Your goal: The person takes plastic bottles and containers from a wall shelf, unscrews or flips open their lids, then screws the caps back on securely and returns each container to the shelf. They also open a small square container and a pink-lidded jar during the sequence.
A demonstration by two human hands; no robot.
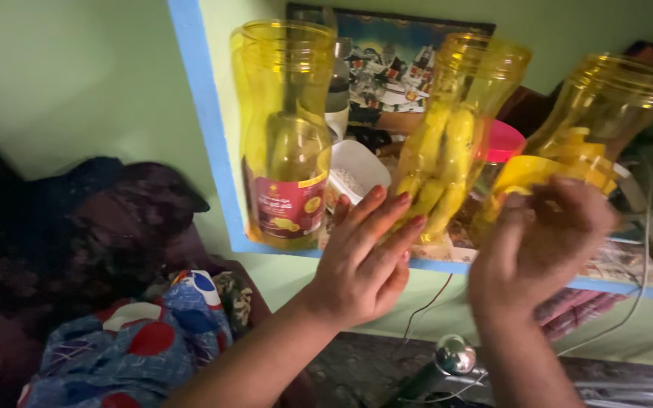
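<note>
Three tall yellow see-through plastic jars without lids stand on a wall shelf (432, 264) with a blue edge. The left jar (283, 128) carries a red label. My left hand (364, 257) presses its spread fingers against the lower side of the middle jar (455, 136). My right hand (542, 242) is curled around the base of the right jar (595, 125), which leans to the right. The hands look blurred.
Behind the jars stand a white tub (353, 174), a pink lid (504, 140) and a picture (387, 60). Dark and patterned blue-and-red cloth (145, 340) lies piled at the left. A white cable (640, 257) hangs at the right; a shiny metal knob (455, 353) sits below.
</note>
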